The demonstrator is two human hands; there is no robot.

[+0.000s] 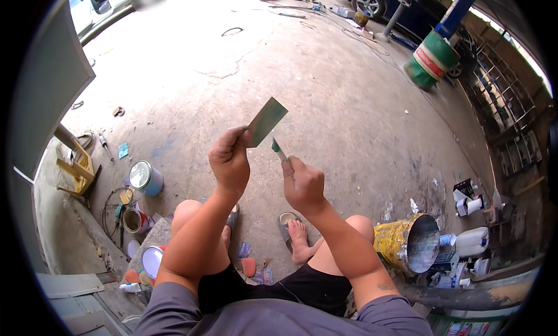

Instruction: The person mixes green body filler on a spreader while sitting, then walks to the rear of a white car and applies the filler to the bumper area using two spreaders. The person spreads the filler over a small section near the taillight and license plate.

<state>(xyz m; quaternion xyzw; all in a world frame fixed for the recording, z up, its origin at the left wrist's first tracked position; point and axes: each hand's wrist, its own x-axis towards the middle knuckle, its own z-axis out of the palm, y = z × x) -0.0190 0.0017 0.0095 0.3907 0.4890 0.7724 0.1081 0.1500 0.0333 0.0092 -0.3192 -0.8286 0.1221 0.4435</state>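
My left hand [230, 163] pinches one corner of a flat, rectangular grey-green plate [269, 121] between thumb and fingers, holding it up and tilted. My right hand [304, 185] is closed round a narrow putty knife [279, 148], whose tip carries a dab of dark green paste. The knife's tip stands a little to the right of the plate's lower edge, with a small gap between them. Both hands are raised in front of my knees. The lower end of the knife is hidden in my right fist.
Left of me stand a lidded paint can [146, 178], an open can [136, 220] and a yellow stand [80, 167]. A yellow drum [407, 243] lies by my right knee, near a white jug [472, 242]. Farther off are a green drum [432, 59] and a dark blue car [386, 11].
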